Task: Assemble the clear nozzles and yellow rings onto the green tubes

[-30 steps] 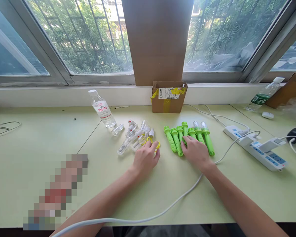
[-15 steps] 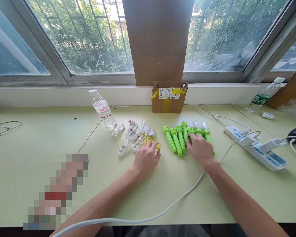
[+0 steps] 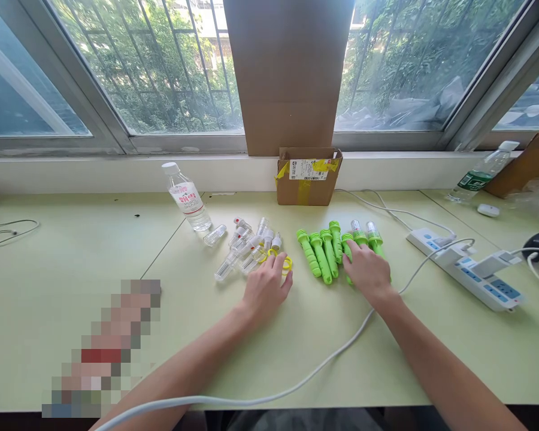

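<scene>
Bright daylight is coming in from the far side through the wide grey metal-framed windows point(image 3: 161, 72). The pale green flat table point(image 3: 323, 353) is looking bright, with soft shadows. The picture is bending near its edges, and small words are looking fuzzy.

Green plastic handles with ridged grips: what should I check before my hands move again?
1. Right hand at the green plastic handles: ok.
2. Right hand's grip firm: cannot tell, its fingertips are partly hidden.
3. Left hand beside the clear plastic tubes: ok.
4. Clear tubes neatly lined up: not ok, they lie jumbled.
5. Long white cable away from your arms: not ok, it passes under your right arm.
6. Clear water bottle's white cap on: ok.
</scene>
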